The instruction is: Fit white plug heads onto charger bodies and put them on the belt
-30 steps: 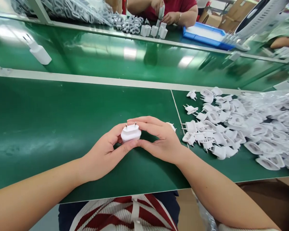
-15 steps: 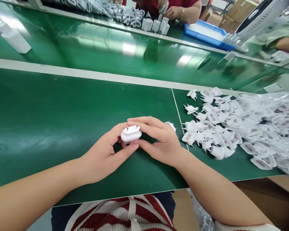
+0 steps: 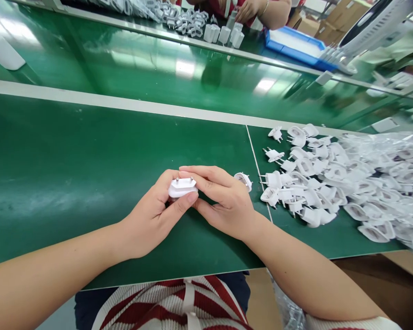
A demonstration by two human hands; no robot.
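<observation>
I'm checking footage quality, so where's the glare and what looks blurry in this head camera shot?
Head view: ceiling lights glare off the glossy green belt; the far right edge smears around the bagged plugs; both the left hand and right hand and the white plug stay sharp.

No legible text, labels or numbers anywhere

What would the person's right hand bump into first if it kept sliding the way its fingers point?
The right hand points leftward, so it meets the white plug it already touches, then the left hand behind.
</observation>
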